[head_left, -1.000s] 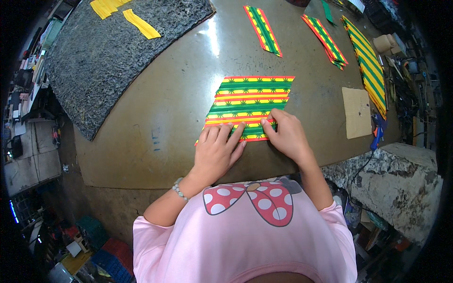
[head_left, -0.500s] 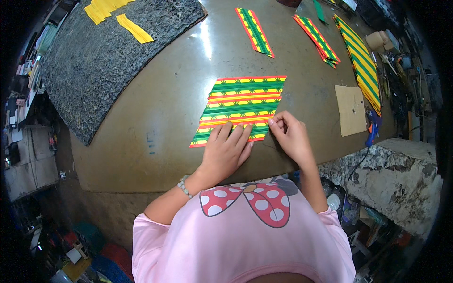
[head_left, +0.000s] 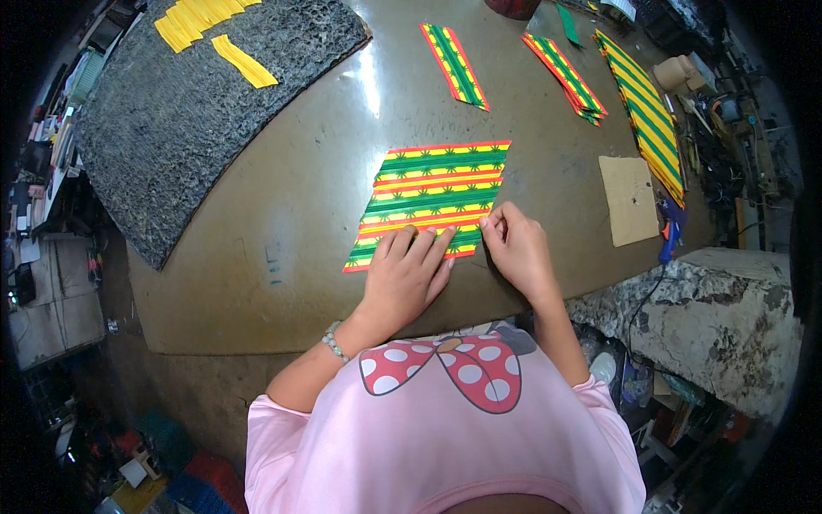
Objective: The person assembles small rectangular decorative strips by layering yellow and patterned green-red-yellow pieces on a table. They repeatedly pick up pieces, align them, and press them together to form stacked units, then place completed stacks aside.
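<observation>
Since the earlier frame a second ago, the right hand [head_left: 518, 248] has slid off the lower right part of the striped panel [head_left: 437, 193] to its slanted right edge; the left hand [head_left: 407, 265] stays on the lower part. My whole view has shifted slightly too.

From my end, the panel lies flat on the counter [head_left: 223, 295], right in front of the wearer, three patterned bands running across it; whether they are joined, I can't tell. The left hand is spread palm down, fingers over the lowest band, which I read as a weight to stop it creeping or lifting. The right hand is curled, thumb and forefinger drawn together at the edge; I can't make out whether they pinch the material, but the pose suits fine control there.

A matching single strip [head_left: 455, 67] and a stack of strips [head_left: 565, 79] sit beyond the panel, probably to be within reach yet out of the way. The cardboard piece [head_left: 629, 206] lies to the right, beside a blue tool [head_left: 670, 240].
</observation>
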`<action>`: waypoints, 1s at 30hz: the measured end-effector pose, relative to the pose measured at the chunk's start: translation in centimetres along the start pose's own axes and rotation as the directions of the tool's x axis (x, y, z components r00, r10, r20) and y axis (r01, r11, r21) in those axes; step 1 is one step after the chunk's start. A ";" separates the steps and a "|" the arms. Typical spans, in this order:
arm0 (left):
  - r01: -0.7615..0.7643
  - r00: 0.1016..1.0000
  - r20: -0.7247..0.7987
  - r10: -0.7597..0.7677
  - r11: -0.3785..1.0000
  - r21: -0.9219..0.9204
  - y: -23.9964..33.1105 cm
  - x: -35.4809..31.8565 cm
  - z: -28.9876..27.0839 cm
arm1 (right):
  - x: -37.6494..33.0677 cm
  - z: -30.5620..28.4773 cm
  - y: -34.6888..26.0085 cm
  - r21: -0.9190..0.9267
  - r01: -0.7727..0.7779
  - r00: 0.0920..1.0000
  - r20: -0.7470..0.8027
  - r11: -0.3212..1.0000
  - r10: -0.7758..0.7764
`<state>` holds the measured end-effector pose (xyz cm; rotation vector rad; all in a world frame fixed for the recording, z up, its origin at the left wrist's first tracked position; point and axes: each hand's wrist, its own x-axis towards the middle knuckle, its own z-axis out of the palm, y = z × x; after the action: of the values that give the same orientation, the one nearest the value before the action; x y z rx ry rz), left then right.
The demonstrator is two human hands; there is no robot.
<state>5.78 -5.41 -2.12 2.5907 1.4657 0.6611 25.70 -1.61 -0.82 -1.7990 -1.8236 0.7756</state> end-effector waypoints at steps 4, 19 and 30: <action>0.001 1.000 -0.021 0.000 1.000 0.016 0.2 0.1 0.1 | 0.2 -1.7 0.0 -0.132 -0.115 0.993 0.002 0.985 0.116; -0.072 0.997 -0.031 0.068 0.985 -0.154 0.8 -1.0 0.2 | 3.6 1.9 -1.4 -0.179 0.685 0.728 0.225 0.707 -0.648; -0.100 0.989 0.061 0.131 0.925 -0.367 -1.9 -0.8 -2.8 | 4.4 1.2 -3.3 0.067 0.495 0.854 0.144 0.866 -0.500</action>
<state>2.82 -5.40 -0.42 2.3942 1.0531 0.7443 22.31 2.78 0.24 -1.1781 -2.2345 0.7415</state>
